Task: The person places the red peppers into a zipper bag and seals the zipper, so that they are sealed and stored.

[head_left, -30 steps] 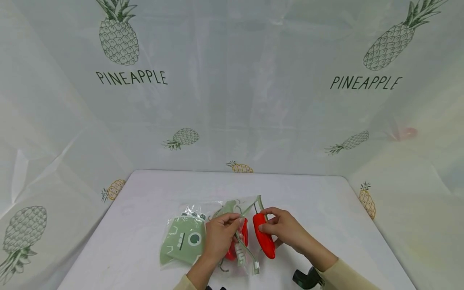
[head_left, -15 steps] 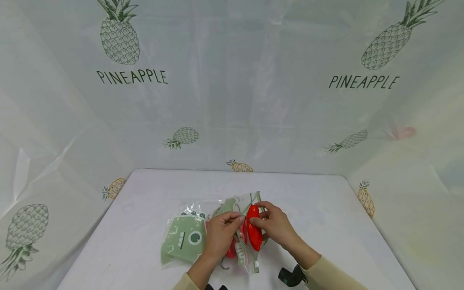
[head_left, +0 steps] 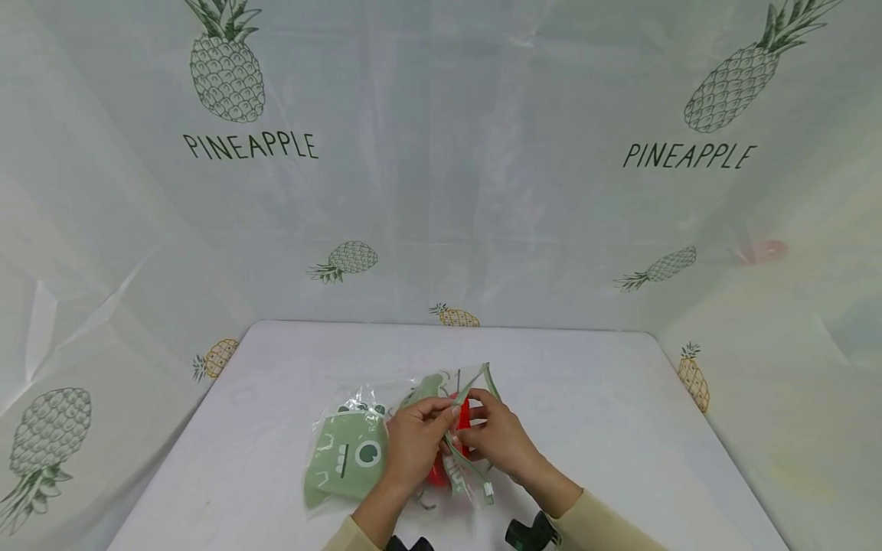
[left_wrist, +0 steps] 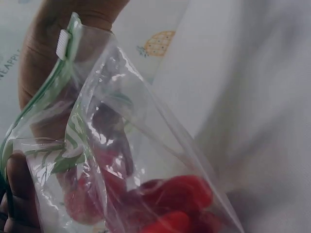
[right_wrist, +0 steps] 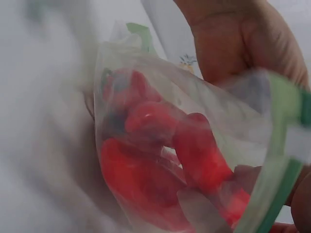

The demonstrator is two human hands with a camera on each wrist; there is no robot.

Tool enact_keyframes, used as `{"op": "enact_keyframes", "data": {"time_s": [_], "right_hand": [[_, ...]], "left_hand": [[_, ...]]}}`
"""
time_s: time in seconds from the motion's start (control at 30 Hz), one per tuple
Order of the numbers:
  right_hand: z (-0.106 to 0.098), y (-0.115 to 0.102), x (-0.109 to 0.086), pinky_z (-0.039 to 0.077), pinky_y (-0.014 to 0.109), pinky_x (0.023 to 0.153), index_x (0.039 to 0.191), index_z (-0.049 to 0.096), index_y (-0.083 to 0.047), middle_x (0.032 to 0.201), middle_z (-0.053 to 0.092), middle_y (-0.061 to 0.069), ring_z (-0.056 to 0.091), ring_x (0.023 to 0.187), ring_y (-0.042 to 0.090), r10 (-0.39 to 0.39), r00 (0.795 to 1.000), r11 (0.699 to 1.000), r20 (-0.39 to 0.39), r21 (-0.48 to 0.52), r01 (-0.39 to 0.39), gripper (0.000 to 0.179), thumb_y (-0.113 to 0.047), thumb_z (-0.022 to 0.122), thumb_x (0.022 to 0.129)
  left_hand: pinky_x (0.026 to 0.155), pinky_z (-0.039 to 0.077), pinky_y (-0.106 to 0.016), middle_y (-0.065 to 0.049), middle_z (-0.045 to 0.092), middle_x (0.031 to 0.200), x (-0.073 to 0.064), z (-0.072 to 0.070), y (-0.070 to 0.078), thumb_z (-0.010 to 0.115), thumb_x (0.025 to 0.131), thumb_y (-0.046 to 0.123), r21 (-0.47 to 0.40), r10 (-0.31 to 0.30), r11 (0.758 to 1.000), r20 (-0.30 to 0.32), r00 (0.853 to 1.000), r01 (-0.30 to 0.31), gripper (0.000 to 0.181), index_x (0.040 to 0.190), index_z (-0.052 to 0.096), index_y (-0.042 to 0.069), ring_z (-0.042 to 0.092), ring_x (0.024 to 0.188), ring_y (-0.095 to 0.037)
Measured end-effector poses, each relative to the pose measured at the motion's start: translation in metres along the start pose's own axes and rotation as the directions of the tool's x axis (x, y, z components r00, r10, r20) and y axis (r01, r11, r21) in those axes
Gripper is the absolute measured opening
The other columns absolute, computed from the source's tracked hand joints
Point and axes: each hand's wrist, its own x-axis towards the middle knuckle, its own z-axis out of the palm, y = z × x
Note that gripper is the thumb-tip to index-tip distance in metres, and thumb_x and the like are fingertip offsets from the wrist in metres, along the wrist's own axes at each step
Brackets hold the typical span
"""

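Note:
In the head view, my left hand (head_left: 419, 436) pinches the edge of a clear zip bag near its mouth. The bag has a green zip strip (head_left: 487, 376) and a white slider (left_wrist: 63, 44). My right hand (head_left: 499, 438) is at the bag's mouth, its fingers round a long red chili pepper (head_left: 464, 417) with a thin dark stem. Seen from the right wrist, this pepper (right_wrist: 199, 145) overlaps the bag's inside, above other red peppers (right_wrist: 141, 184) lying in it. More red peppers (left_wrist: 180, 191) show through the plastic in the left wrist view.
Left of the hands lies a green monster-face pouch (head_left: 347, 459) in clear plastic on the white table (head_left: 586, 405). Black wrist-camera mounts (head_left: 530, 532) sit by the forearms. A pineapple-print curtain (head_left: 441, 191) surrounds the table's back and sides.
My right hand has carried the red chili pepper leftward, from beside the bag to its mouth, right next to my left hand. The left hand keeps its hold on the bag's edge.

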Motion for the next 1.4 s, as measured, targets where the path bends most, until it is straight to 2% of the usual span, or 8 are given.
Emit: {"op": "enact_keyframes", "data": {"time_s": [0.13, 0.27, 0.33, 0.6, 0.73, 1.0, 1.23, 1.4], "right_hand": [[0.008, 0.001, 0.002, 0.063, 0.032, 0.064, 0.14, 0.058, -0.006, 0.115, 0.071, 0.02, 0.072, 0.085, 0.018, -0.056, 0.998, 0.993, 0.009, -0.108, 0.057, 0.057, -0.009, 0.08, 0.088], [0.017, 0.004, 0.006, 0.053, 0.026, 0.06, 0.119, 0.065, -0.007, 0.095, 0.074, 0.008, 0.064, 0.074, 0.012, -0.159, 0.987, 0.926, -0.008, -0.349, 0.146, 0.03, -0.014, 0.077, 0.093], [0.019, 0.005, 0.007, 0.05, 0.026, 0.058, 0.117, 0.066, -0.006, 0.09, 0.073, 0.006, 0.062, 0.071, 0.011, -0.174, 0.985, 0.907, -0.016, -0.391, 0.154, 0.026, -0.015, 0.075, 0.094], [0.004, 0.01, 0.008, 0.064, 0.031, 0.06, 0.13, 0.066, 0.003, 0.101, 0.074, 0.015, 0.076, 0.078, 0.025, -0.092, 0.995, 0.985, -0.031, -0.15, 0.086, 0.04, -0.025, 0.071, 0.101], [-0.013, 0.009, 0.01, 0.065, 0.033, 0.066, 0.121, 0.07, 0.004, 0.101, 0.075, 0.019, 0.075, 0.086, 0.033, -0.062, 0.991, 0.996, -0.122, -0.067, 0.055, 0.035, -0.026, 0.07, 0.103], [-0.055, -0.003, 0.025, 0.064, 0.04, 0.089, 0.109, 0.077, 0.0, 0.105, 0.076, 0.015, 0.074, 0.094, 0.022, 0.043, 0.956, 0.999, -0.291, 0.02, -0.039, 0.03, -0.028, 0.067, 0.105], [-0.077, -0.003, 0.04, 0.065, 0.042, 0.087, 0.119, 0.071, 0.009, 0.108, 0.075, 0.017, 0.075, 0.092, 0.021, 0.202, 0.975, 0.972, -0.094, 0.138, -0.188, 0.054, -0.042, 0.063, 0.106], [-0.085, -0.003, 0.049, 0.066, 0.041, 0.083, 0.114, 0.072, 0.007, 0.097, 0.078, 0.012, 0.078, 0.086, 0.022, 0.283, 0.955, 0.945, 0.091, 0.143, -0.294, 0.066, -0.056, 0.057, 0.105]], "left_hand": [[0.049, 0.054, -0.022, -0.01, 0.073, 0.077, 0.001, -0.003, 0.001, 0.082, 0.094, 0.018, 0.003, 0.024, 1.0, -0.016, 1.0, -0.024, 0.016, 0.106, 0.083, 0.008, 0.06, 0.051, -0.011], [0.048, 0.053, -0.021, -0.012, 0.073, 0.078, 0.003, -0.005, 0.002, 0.083, 0.093, 0.018, -0.003, 0.032, 0.999, -0.027, 0.999, -0.032, 0.016, 0.103, 0.082, 0.006, 0.06, 0.051, -0.011], [0.048, 0.053, -0.02, -0.013, 0.074, 0.078, 0.004, -0.006, 0.002, 0.083, 0.092, 0.018, -0.009, 0.03, 1.0, -0.03, 0.999, -0.03, 0.017, 0.103, 0.082, 0.005, 0.06, 0.052, -0.01], [0.052, 0.055, -0.021, -0.007, 0.077, 0.081, 0.006, -0.01, -0.002, 0.085, 0.091, 0.023, 0.028, 0.02, 0.999, -0.054, 0.998, -0.018, 0.018, 0.103, 0.083, 0.009, 0.063, 0.057, -0.009], [0.051, 0.055, -0.022, -0.006, 0.076, 0.081, 0.005, -0.01, -0.002, 0.085, 0.091, 0.024, 0.034, 0.005, 0.999, -0.054, 0.999, -0.003, 0.018, 0.103, 0.083, 0.01, 0.061, 0.056, -0.009], [0.051, 0.053, -0.02, -0.01, 0.075, 0.082, 0.001, -0.008, 0.0, 0.083, 0.092, 0.02, -0.008, 0.0, 1.0, -0.027, 1.0, 0.0, 0.018, 0.104, 0.082, 0.007, 0.059, 0.055, -0.01], [0.052, 0.055, -0.021, -0.011, 0.074, 0.08, -0.002, -0.008, -0.001, 0.083, 0.092, 0.018, -0.02, -0.005, 1.0, -0.01, 1.0, 0.005, 0.019, 0.105, 0.081, 0.004, 0.06, 0.055, -0.011], [0.051, 0.054, -0.022, -0.011, 0.071, 0.076, -0.005, -0.007, -0.004, 0.083, 0.092, 0.016, -0.026, -0.017, 1.0, 0.003, 1.0, 0.017, 0.017, 0.104, 0.082, 0.004, 0.06, 0.053, -0.011]]}}
